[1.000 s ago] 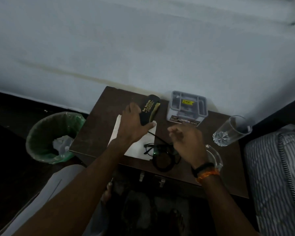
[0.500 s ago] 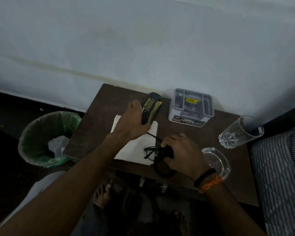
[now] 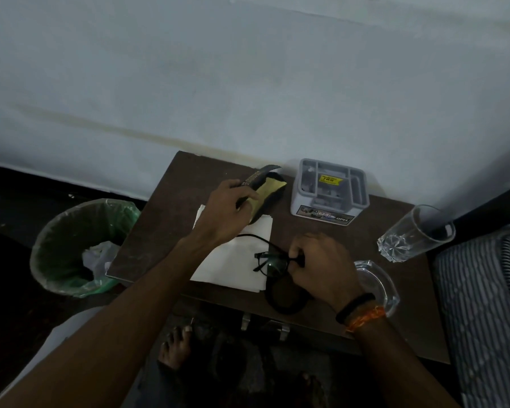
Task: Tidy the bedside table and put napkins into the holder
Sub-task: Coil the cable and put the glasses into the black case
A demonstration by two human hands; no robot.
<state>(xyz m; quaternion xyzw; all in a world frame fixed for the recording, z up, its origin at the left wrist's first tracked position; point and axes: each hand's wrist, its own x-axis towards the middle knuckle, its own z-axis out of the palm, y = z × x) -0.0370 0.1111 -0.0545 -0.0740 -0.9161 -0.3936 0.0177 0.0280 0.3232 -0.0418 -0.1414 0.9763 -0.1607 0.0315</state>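
We are working through the early part of the tidying, as far as we can judge: our left hand (image 3: 228, 206) is curling its fingers round the black spectacle case with the yellow cloth lining (image 3: 264, 191), which is lying open near the back edge of the dark brown wooden surface (image 3: 162, 228), while our right hand (image 3: 321, 267) is pinching the black-framed glasses (image 3: 270, 262) by the frame near the front edge, fingers tightly curled. We are reading this as the glasses going into the case, not yet done. The white paper napkins (image 3: 233, 263) are lying flat under the glasses and partly under the case, none of them yet in the grey plastic compartmented holder (image 3: 330, 191), which is standing at the back edge against the wall. A clear drinking glass (image 3: 415, 234) and a clear glass ashtray (image 3: 377, 285) are sitting toward the right edge, seemingly untouched. A black looped cord (image 3: 283, 301) is hanging over the front edge.
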